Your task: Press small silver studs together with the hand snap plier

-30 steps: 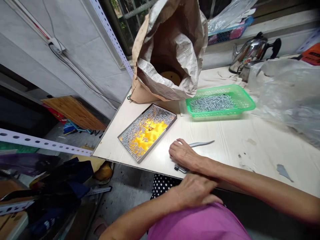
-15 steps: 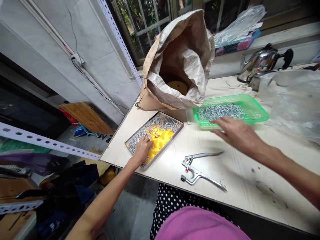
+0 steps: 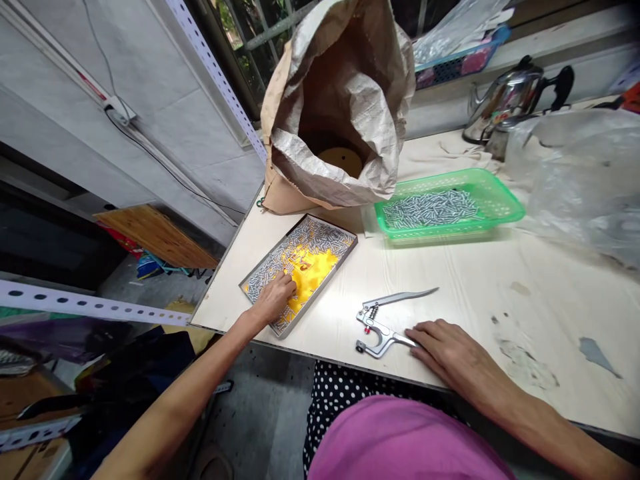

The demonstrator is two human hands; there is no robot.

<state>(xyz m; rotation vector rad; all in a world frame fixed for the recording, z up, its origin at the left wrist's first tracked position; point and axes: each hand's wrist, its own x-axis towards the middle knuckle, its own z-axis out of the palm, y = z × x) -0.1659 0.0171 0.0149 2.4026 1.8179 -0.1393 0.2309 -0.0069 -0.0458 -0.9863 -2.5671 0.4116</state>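
My left hand (image 3: pixel 275 295) is in a shallow tray (image 3: pixel 315 311), its fingers closed and pressed together among small silvery metal pieces (image 3: pixel 323 233). What the fingertips hold, if anything, is too small to make out. A bright yellow patch covers part of the tray's bottom. My right hand (image 3: pixel 443 347) is closed over the lower handle of metal hand pliers (image 3: pixel 385 340), which lie on the table. The pliers have a round open jaw, a spring and a red part; the hand hides that handle's end.
A large open paper sack (image 3: pixel 280 190) stands behind the tray. Right of it, a green plastic basket (image 3: pixel 500 213) holds many similar metal pieces. A steel kettle (image 3: pixel 507 97) and clear plastic bags (image 3: pixel 575 173) are at the back right. The table's front edge is near my body.
My right hand has moved from the front of the green basket down to the pliers' lower handle. My left hand stays in the tray. The whole view has shifted slightly.
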